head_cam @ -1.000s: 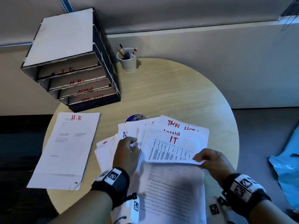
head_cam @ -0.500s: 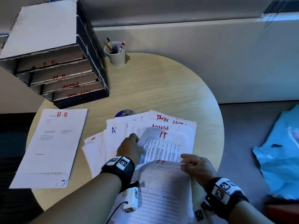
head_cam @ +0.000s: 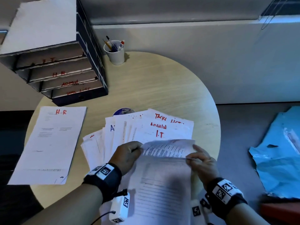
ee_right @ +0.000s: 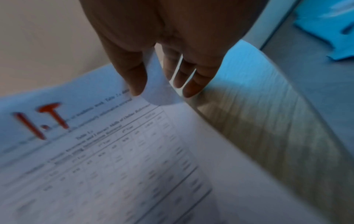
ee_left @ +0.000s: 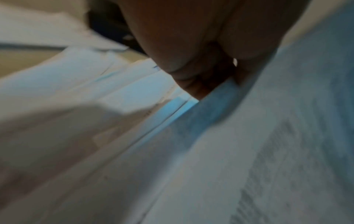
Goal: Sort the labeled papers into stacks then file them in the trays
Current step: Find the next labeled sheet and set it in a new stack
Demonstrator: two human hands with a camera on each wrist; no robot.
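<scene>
A fanned pile of labelled papers point(head_cam: 146, 127) lies mid-table, with red headings "TASK LIST", "ADMIN" and "I.T" showing. In front of it both hands lift an I.T sheet point(head_cam: 167, 150), its top edge curling over a second printed sheet point(head_cam: 162, 184). My left hand point(head_cam: 128, 155) pinches the sheet's left corner; my right hand point(head_cam: 200, 158) pinches its right corner between thumb and fingers point(ee_right: 191, 84). The right wrist view shows the red "I.T" heading point(ee_right: 44, 119). An "H.R" stack point(head_cam: 50, 143) lies alone at the left. The four-tier tray unit point(head_cam: 53, 62) stands back left, its tiers labelled I.T, H.R, ADMIN, TASK LIST.
A white cup of pens point(head_cam: 115, 52) stands beside the trays at the back. A disc point(head_cam: 123, 111) peeks out behind the fanned papers. The round wooden table point(head_cam: 162, 82) ends close on the right, and blue plastic point(head_cam: 279, 151) lies on the floor there.
Both hands have drawn the I.T sheet toward me off the pile and raised its top edge, uncovering another I.T sheet on the pile. The head camera has shifted slightly.
</scene>
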